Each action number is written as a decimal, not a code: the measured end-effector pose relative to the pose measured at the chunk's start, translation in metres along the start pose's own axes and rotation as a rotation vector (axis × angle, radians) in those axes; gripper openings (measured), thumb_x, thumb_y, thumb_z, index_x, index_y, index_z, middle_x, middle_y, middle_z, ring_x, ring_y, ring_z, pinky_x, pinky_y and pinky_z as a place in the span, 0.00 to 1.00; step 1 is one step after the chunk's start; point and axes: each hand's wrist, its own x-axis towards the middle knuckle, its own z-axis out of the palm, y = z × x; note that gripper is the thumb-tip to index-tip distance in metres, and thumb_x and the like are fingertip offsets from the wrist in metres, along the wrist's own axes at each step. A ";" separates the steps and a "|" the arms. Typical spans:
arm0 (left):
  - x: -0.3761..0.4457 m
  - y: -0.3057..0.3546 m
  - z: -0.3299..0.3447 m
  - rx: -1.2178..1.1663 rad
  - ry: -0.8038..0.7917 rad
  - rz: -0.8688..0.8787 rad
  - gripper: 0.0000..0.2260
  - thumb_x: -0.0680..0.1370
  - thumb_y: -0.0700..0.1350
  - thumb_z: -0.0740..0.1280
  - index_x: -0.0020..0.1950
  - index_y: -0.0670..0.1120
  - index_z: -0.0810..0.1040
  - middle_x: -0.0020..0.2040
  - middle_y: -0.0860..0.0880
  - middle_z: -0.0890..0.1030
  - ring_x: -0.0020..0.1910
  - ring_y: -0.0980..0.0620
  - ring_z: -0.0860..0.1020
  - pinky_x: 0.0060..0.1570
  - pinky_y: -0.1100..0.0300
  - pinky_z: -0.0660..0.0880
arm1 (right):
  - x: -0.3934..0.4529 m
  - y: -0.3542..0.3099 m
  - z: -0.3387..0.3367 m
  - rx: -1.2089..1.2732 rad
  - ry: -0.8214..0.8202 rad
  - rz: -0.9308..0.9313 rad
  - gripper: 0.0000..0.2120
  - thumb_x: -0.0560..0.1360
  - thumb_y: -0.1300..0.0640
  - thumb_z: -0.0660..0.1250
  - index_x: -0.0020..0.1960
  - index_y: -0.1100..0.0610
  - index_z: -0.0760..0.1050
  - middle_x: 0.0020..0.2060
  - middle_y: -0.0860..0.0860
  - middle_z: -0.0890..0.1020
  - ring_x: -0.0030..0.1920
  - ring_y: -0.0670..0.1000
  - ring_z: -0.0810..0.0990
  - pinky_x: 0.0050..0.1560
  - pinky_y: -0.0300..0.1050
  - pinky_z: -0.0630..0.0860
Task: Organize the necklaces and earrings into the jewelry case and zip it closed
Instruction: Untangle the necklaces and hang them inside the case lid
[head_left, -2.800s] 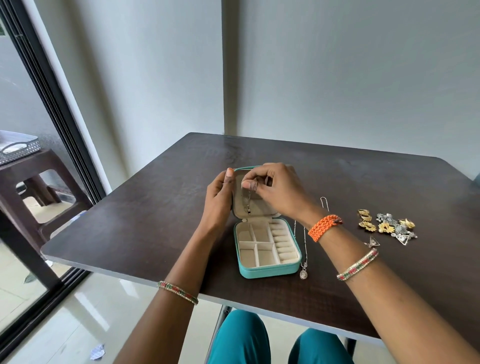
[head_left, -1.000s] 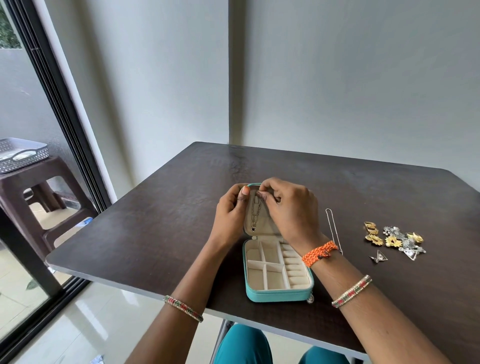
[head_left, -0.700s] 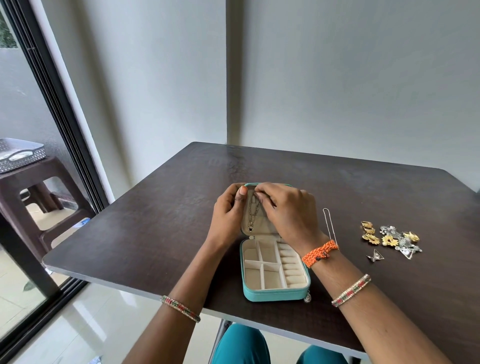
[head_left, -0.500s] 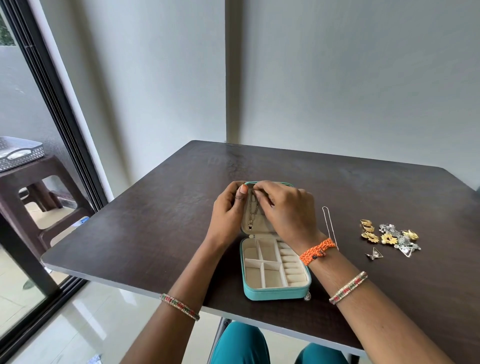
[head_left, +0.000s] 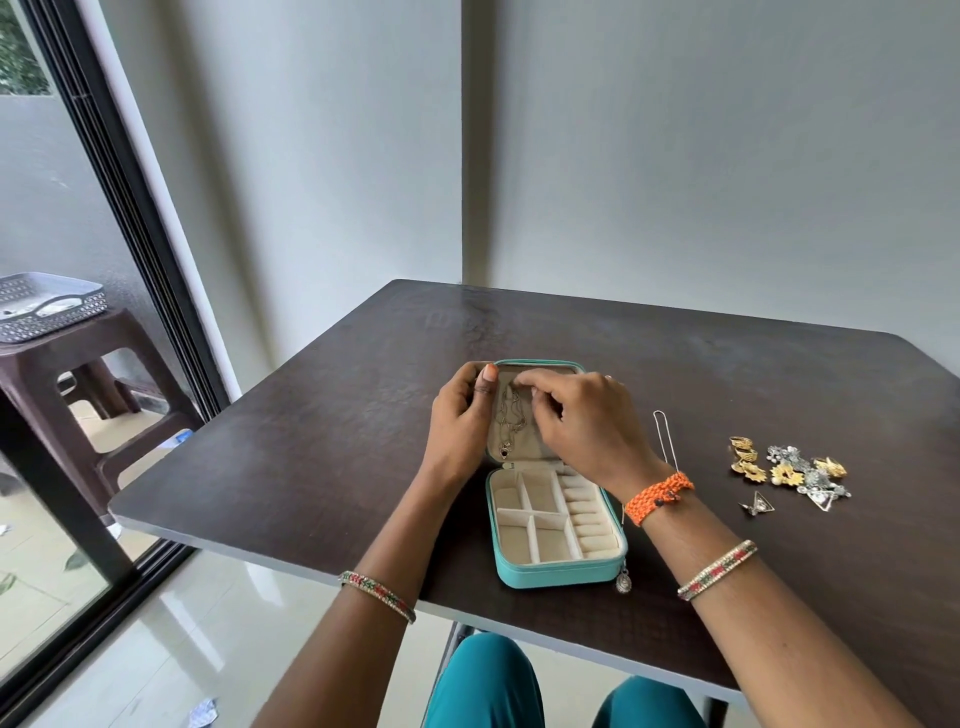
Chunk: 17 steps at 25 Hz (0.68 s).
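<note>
Against the upright lid (head_left: 530, 415), both hands (head_left: 462, 421) pinch a necklace (head_left: 506, 426)

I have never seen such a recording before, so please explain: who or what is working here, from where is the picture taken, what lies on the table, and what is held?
No machine works here: a person uses two bare hands. The single picture comes from a camera worn on the person's head, looking forward and down.

On the dark table stands an open turquoise jewelry case; its raised lid faces the person, and the compartments in the base look empty. The left hand steadies the lid's side. The right hand pinches the top of a thin necklace that hangs against the inside of the lid.

To the right lie a second chain, partly hidden by the wrist, and a small heap of gold and silver earrings. These still wait to go in.
</note>
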 end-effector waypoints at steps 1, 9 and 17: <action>0.000 0.000 0.000 -0.004 -0.003 0.002 0.12 0.77 0.55 0.60 0.47 0.50 0.79 0.41 0.53 0.81 0.42 0.57 0.78 0.45 0.55 0.75 | -0.001 0.000 -0.001 0.014 0.008 0.016 0.12 0.75 0.59 0.62 0.55 0.51 0.80 0.38 0.50 0.85 0.34 0.52 0.82 0.36 0.43 0.78; 0.003 -0.001 -0.004 -0.030 0.123 0.015 0.12 0.75 0.59 0.62 0.44 0.54 0.79 0.39 0.48 0.80 0.40 0.49 0.76 0.44 0.41 0.76 | -0.004 -0.012 -0.003 0.111 -0.061 -0.014 0.13 0.70 0.59 0.62 0.48 0.51 0.83 0.33 0.48 0.84 0.29 0.48 0.79 0.33 0.41 0.76; -0.001 0.007 -0.004 -0.030 0.185 0.052 0.11 0.77 0.52 0.61 0.48 0.48 0.79 0.41 0.51 0.81 0.42 0.54 0.79 0.43 0.51 0.77 | -0.009 -0.026 -0.004 0.143 -0.248 0.017 0.09 0.67 0.58 0.63 0.38 0.53 0.82 0.20 0.42 0.69 0.24 0.43 0.69 0.31 0.36 0.66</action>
